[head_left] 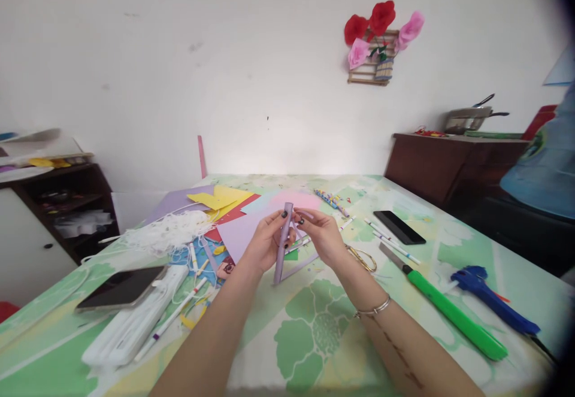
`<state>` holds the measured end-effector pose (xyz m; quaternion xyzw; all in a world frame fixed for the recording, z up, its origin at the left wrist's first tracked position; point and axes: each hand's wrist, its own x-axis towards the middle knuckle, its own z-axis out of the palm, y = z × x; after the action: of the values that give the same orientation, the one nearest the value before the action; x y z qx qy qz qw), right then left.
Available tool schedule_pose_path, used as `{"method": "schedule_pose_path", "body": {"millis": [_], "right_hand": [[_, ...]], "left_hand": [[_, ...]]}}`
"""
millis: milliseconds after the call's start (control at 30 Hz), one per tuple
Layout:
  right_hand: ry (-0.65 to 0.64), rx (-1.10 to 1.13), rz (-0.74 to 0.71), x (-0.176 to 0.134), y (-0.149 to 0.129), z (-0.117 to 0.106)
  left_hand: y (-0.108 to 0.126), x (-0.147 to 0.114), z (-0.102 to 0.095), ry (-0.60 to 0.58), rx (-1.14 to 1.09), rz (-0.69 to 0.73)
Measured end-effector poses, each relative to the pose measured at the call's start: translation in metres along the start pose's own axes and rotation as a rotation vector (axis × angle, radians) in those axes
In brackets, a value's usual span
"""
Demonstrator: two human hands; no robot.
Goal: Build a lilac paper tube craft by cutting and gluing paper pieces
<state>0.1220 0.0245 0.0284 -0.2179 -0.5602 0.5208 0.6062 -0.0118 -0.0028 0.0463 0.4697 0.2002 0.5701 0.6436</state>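
My left hand [266, 240] is closed round a rolled tube of light purple paper [281, 256], held nearly upright over the table. Beside the tube's upper part, my right hand [324, 235] pinches a thin purple paper strip [302, 265] between thumb and fingers. Part of the strip slants between the tube's lower end and the right hand. Where the strip meets the tube behind my fingers is hidden. Behind the hands lies a sheet of lilac paper [238, 232]. Gold-handled scissors [365, 259] rest by my right wrist.
White string [168, 232], a phone [121, 287] on a white power strip [135, 319] and yellow paper [229, 199] lie left. To the right are a black phone [399, 227], several markers [395, 244], a green-handled knife [453, 313] and a blue glue gun [494, 301].
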Motion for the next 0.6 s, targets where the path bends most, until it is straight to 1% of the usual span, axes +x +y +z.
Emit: {"method": "schedule_pose_path", "body": {"millis": [200, 433, 500, 600], "right_hand": [[0.105, -0.112, -0.061, -0.004, -0.013, -0.008], [0.25, -0.26, -0.15, -0.006, -0.025, -0.012], [0.26, -0.287, -0.148, -0.007, -0.027, -0.011], [0.24, -0.304, -0.125, -0.008, -0.027, -0.007]], "left_hand": [[-0.004, -0.001, 0.003, -0.009, 0.053, -0.027], [-0.01, -0.002, 0.01, 0.075, 0.105, -0.07], [-0.013, -0.002, 0.013, 0.106, 0.108, -0.045], [-0.019, -0.002, 0.014, 0.158, 0.123, 0.012]]}}
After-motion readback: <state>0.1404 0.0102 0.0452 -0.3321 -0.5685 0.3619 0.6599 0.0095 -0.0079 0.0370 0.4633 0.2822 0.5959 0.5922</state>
